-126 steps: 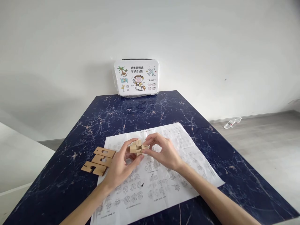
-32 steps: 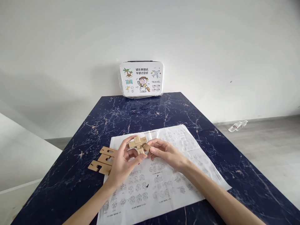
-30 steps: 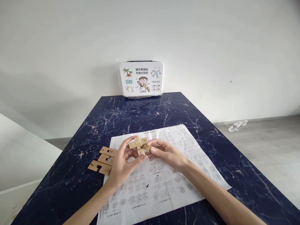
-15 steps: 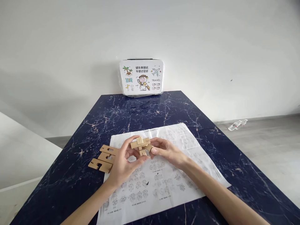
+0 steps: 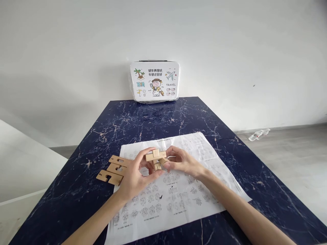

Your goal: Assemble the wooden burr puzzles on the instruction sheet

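Note:
A small wooden interlocking puzzle (image 5: 155, 158) of crossed notched bars is held just above a white instruction sheet (image 5: 176, 190). My left hand (image 5: 135, 177) pinches it from the left, thumb below and fingers over the top. From the right, my right hand (image 5: 182, 162) grips one bar's end with its fingertips. Three loose notched wooden pieces (image 5: 112, 169) lie side by side on the table left of my left hand.
The dark blue marbled table (image 5: 143, 119) reaches to a white wall. A white illustrated case (image 5: 154, 81) wrapped in plastic stands at the far edge. A plastic bottle (image 5: 258, 134) lies on the grey floor at right.
Over the last four seconds both hands have turned the puzzle from a compact block to a crossed shape. The view has shifted slightly; the loose pieces stay put.

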Motion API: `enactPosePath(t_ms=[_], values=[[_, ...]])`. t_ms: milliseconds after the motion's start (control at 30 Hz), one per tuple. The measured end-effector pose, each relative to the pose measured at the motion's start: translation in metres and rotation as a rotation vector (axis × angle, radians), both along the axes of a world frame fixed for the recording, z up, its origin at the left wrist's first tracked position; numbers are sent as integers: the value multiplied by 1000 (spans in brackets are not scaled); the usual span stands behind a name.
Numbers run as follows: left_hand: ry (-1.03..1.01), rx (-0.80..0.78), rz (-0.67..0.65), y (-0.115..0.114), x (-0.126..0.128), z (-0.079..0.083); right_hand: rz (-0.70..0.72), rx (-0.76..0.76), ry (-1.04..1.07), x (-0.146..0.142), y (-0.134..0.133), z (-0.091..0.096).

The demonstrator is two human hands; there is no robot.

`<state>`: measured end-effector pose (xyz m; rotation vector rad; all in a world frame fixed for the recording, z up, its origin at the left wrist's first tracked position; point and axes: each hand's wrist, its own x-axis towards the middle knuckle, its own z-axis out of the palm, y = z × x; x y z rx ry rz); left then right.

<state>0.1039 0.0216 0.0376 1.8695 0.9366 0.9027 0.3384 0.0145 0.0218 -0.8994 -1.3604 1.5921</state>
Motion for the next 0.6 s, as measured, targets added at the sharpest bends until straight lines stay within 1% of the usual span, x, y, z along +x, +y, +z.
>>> enactPosePath(t_ms=[133, 233, 400, 600], values=[[31, 17, -44, 0, 0, 6, 8, -15, -10, 1, -1, 2], [43, 21, -52, 0, 1, 9, 10, -22, -10, 0, -2, 4], [104, 61, -36, -2, 1, 7, 79, -18, 53, -5, -6, 10], [146, 92, -20, -1, 2, 7, 66, -25, 59, -6, -7, 11]])
